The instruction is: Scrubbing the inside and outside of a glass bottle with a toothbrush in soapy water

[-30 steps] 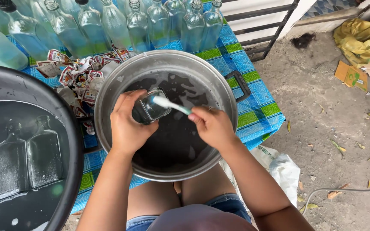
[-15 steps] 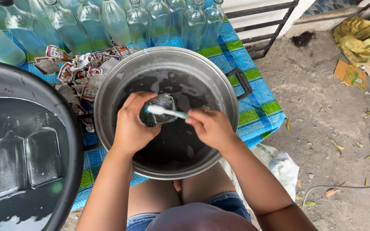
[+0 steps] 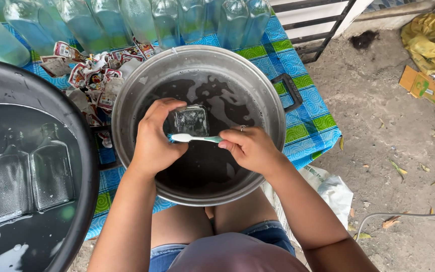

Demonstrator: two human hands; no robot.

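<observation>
Head view | left hand (image 3: 154, 143) had turned the glass bottle (image 3: 191, 121) base-up, fingers wrapped round it | right hand (image 3: 250, 148) pinched toothbrush (image 3: 195, 138) | metal pot (image 3: 142, 85) held dark soapy water

The pot (image 3: 142, 80) you work over is dull grey metal, scuffed and matt on its inner wall, with a black plastic-looking handle. Your left hand (image 3: 153, 143) holds a clear glass bottle (image 3: 191, 120), wet and glossy; your right hand (image 3: 250, 148) grips a smooth plastic toothbrush (image 3: 195, 138). The basin (image 3: 36, 88) beside you looks like glossy black plastic. Under both lies a woven, patterned cloth (image 3: 308, 116). Torn labels (image 3: 94, 78) look like crumpled paper. The ground (image 3: 393, 126) is rough, matt concrete.
</observation>
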